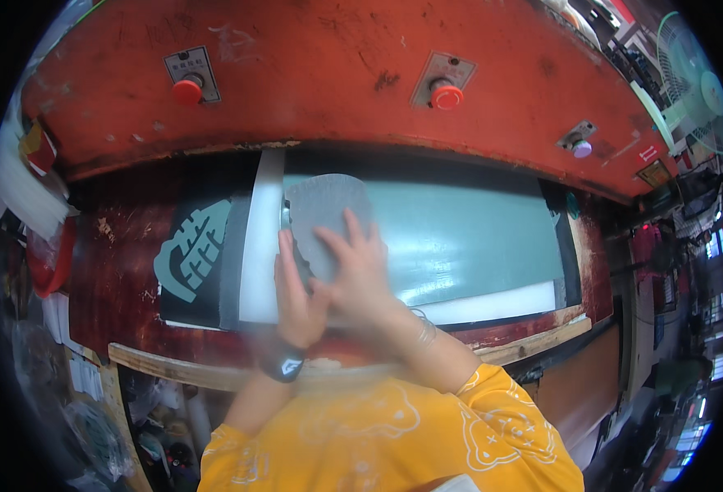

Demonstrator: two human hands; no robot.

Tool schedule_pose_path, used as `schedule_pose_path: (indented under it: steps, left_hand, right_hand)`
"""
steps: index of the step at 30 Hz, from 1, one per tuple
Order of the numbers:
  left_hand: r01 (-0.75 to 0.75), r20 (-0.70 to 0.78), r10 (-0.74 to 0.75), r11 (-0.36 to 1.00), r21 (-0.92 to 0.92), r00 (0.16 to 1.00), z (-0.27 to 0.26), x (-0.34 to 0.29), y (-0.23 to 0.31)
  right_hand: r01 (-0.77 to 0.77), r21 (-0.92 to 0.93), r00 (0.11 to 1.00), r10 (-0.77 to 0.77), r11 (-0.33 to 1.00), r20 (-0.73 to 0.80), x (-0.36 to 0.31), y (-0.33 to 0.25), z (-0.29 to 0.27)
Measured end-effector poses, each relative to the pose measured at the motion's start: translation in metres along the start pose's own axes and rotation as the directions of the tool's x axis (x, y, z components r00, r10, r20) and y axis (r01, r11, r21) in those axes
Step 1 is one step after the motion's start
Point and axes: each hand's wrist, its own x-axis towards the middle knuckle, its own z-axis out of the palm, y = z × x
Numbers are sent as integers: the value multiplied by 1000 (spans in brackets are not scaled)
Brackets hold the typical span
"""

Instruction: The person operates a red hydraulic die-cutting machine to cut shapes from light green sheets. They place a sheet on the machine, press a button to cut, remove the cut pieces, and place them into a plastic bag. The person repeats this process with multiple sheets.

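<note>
A grey, flat plate with a rounded far end [328,197] lies on a glossy pale green sheet [468,238]; its left edge looks dark and jagged. My left hand [298,307] stands on edge along that left side, fingers stretched out and close together. Over the plate's near right part, my right hand [360,266] lies with its fingers spread, fingertips touching the surface. The near end of the plate is hidden by my hands. To the left, a green sole-shaped piece with slots [193,254] rests on a dark mat [222,283].
A white board [256,279] shows under the green sheet. Beyond it spans a red machine beam [312,82] with red push buttons [446,96] and a pale purple knob [581,148]. A wooden strip [214,371] edges the dark red table [123,271]. A green fan [706,90] stands far right.
</note>
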Motion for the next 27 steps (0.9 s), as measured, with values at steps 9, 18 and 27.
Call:
schedule_pose_path:
  steps: [9,18,27]
  left_hand:
    - [-100,265,-90,774,625,960,5,-31,14]
    - [-204,307,-12,724,659,951,12,-23,16]
    - [-175,289,-1,793,584,957,13,8,4]
  right_hand:
    - [-96,919,988,150,382,41,-33,44,-37]
    - [-54,-78,985,41,995,-166,-36,63,-73]
    - [-20,-254,999,12,967,-33,-15,81,-63]
